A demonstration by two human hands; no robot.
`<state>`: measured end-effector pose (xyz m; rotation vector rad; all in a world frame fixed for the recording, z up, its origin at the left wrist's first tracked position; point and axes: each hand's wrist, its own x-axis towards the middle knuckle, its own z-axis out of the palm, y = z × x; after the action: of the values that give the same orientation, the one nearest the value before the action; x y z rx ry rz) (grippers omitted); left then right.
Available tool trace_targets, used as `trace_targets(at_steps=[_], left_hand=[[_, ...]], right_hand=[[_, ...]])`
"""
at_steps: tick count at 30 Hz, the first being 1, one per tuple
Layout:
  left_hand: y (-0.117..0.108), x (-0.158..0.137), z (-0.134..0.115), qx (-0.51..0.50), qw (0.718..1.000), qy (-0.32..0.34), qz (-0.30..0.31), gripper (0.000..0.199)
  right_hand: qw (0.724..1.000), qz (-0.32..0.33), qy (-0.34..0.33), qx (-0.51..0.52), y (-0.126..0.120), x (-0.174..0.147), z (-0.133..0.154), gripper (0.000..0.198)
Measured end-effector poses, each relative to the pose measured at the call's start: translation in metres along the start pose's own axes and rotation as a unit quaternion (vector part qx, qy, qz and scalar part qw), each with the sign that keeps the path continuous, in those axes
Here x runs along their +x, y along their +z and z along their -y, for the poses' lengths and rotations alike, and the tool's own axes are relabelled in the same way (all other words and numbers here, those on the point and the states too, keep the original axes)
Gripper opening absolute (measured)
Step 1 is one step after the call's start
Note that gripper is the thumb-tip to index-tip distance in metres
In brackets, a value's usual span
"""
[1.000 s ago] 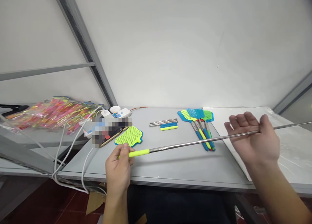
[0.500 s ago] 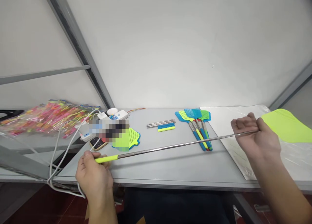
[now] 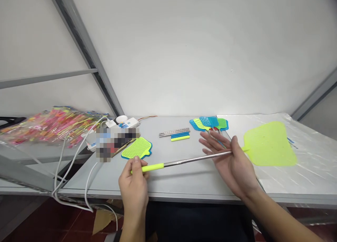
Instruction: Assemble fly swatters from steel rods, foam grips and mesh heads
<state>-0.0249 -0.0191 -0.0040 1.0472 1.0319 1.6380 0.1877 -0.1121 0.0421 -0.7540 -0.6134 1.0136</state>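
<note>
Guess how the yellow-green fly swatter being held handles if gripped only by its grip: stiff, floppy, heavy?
The fly swatter probably feels light: thin metal rod, flat mesh head. With the left hand alone on the grip, the long rod likely sags or wobbles. The right hand props it near the head now. Rod looks smooth, maybe slippery.

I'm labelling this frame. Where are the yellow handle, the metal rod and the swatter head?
yellow handle (image 3: 152, 167), head view, grip's middle.
metal rod (image 3: 189, 160), head view, mid-shaft.
swatter head (image 3: 270, 143), head view, mesh centre.
</note>
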Motion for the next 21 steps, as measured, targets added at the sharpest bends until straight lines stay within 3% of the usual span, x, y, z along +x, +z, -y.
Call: trace_targets(at_steps=[3,6,11,15,18,21], left_hand=[[-0.014,0.016,-0.006,-0.034,0.999,0.009,-0.024,0.034],[-0.023,0.025,-0.009,-0.038,0.999,0.017,-0.028,0.034],[-0.022,0.023,-0.006,-0.030,0.999,0.020,-0.028,0.034],[-0.027,0.031,-0.006,-0.049,0.997,0.023,-0.049,0.032],[-0.040,0.042,-0.008,-0.054,0.994,0.041,-0.086,0.029],[-0.050,0.049,-0.009,-0.043,0.993,0.045,-0.096,0.028]], right_hand=[[0.995,0.082,0.051,-0.013,-0.007,0.001,-0.004,0.053],[0.989,0.137,0.051,-0.029,-0.018,0.005,-0.014,0.057],[0.986,0.149,-0.037,-0.064,-0.033,0.011,-0.023,0.061],[0.954,0.196,-0.102,-0.202,-0.044,0.009,-0.017,0.055],[0.965,0.157,-0.109,-0.181,-0.050,0.011,-0.007,0.048],[0.990,0.017,-0.098,-0.098,-0.052,0.016,0.006,0.037]])
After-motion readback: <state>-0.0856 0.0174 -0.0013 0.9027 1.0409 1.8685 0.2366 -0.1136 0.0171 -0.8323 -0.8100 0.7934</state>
